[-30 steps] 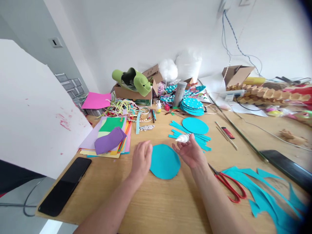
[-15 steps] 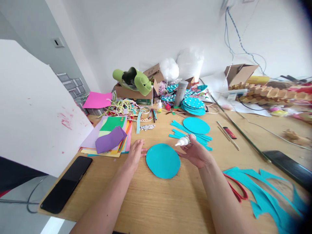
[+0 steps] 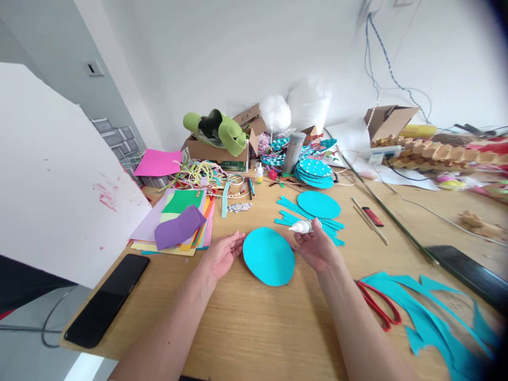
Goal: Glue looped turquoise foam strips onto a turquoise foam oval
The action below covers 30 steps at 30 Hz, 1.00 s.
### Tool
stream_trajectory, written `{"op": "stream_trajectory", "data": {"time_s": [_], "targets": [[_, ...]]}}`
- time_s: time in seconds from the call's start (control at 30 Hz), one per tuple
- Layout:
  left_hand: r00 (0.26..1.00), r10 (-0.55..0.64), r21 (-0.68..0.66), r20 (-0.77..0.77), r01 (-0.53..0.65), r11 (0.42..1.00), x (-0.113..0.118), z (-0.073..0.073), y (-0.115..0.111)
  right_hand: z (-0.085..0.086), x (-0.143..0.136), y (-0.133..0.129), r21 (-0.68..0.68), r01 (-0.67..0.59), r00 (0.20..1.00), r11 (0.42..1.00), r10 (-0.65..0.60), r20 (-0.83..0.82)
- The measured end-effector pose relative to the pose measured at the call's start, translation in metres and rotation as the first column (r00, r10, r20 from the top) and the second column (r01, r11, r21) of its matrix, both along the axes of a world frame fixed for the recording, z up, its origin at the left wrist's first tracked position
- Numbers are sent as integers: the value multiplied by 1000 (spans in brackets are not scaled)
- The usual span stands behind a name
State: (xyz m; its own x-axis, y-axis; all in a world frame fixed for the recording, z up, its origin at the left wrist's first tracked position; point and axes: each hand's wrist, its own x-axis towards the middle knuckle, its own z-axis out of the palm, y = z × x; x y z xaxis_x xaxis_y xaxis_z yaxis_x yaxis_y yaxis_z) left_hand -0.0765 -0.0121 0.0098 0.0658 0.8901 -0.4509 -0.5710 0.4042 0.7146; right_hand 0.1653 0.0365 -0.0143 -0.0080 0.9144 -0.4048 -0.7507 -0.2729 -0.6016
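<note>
A round turquoise paper disc (image 3: 269, 257) is between my hands, slightly tilted over the table. My left hand (image 3: 221, 254) holds its left edge, palm partly turned up, with some fingertips hidden at the rim. My right hand (image 3: 319, 251) grips a small white glue bottle (image 3: 302, 227), its nozzle pointing left above the disc's upper right. Fingers of that same hand also reach the disc's right edge. Behind the bottle, a second turquoise disc (image 3: 318, 205) lies on turquoise paper strips (image 3: 286, 218).
Red-handled scissors (image 3: 381, 307) and turquoise offcuts (image 3: 428, 323) lie right of my right forearm. A black phone (image 3: 107, 300) is at the left edge, near stacked coloured paper (image 3: 180, 225). Farther back stand a grey flask (image 3: 294, 153) and a box with a green visor (image 3: 232, 135).
The disc has shifted slightly right and turned, its edge tilting. My left hand has moved right with it and rolled palm upward. The right hand keeps the glue bottle, slightly farther right.
</note>
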Motion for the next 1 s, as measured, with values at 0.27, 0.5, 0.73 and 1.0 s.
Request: {"op": "stream_trajectory", "data": {"time_s": [0.27, 0.5, 0.73, 1.0], "targets": [[976, -219, 29, 12, 218, 975, 4, -12, -7, 1, -16, -6, 56, -65, 998, 996, 66, -16], [965, -263, 64, 0, 263, 963, 7, -9, -11, 4, -30, -13, 88, -83, 995, 993, 87, -52], [957, -286, 84, 41, 282, 956, 14, -12, -13, -3, -35, -12, 104, -104, 995, 989, 105, 0], [926, -377, 68, -37, 378, 923, 11, -17, -13, 0, -38, -12, 2, -58, 996, 998, 58, -62]]}}
